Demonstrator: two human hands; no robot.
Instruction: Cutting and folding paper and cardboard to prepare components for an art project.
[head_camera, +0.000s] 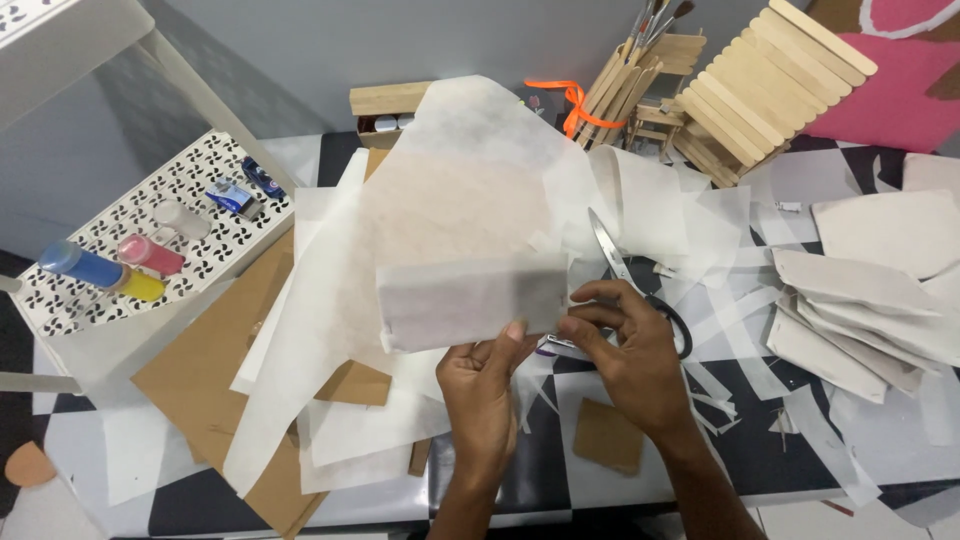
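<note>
I am watching the left hand (485, 385) pinching the lower right edge of a paper-wrapped block (472, 298), thumb pressing on the tissue. The right hand (625, 345) is closing its grip on the block's right end, fingers folding the paper there. The block's long axis is running left to right, lying up and left of both hands. Scissors (630, 280) are lying just right of the block, behind the right hand, and a stack of wrapped pieces (860, 310) is sitting well right of it on the surface (770, 450).
</note>
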